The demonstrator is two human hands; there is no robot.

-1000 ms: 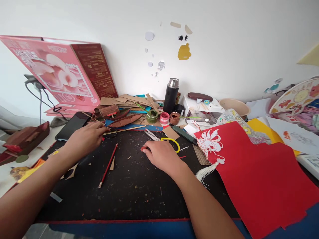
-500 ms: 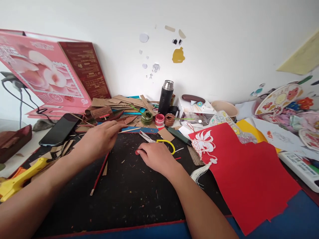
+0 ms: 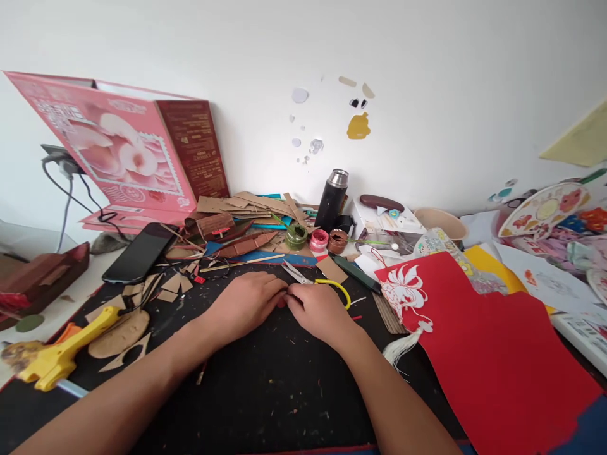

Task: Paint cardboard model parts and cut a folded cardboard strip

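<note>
Above the middle of the black mat, my left hand (image 3: 249, 304) and my right hand (image 3: 321, 314) meet at the fingertips. Both are closed, thumbs and fingers pinched around a small red piece (image 3: 281, 303) that is mostly hidden; its kind does not show. Just beyond my right hand lie scissors (image 3: 298, 273) with yellow handles, blades pointing left. Under my left forearm, the end of a thin red stick (image 3: 201, 374) peeks out on the mat (image 3: 284, 404).
A yellow glue gun (image 3: 71, 351) and cardboard scraps (image 3: 171, 287) lie left, near a black phone (image 3: 140, 253). Behind stand paint jars (image 3: 296, 237) and a black thermos (image 3: 331, 201). Red sheet material (image 3: 502, 341) with a white tassel (image 3: 401, 346) covers the right side.
My left hand has come down and right from near the cardboard pile to meet my right hand. The camera view has shifted left, revealing more of the glue gun and scraps.
</note>
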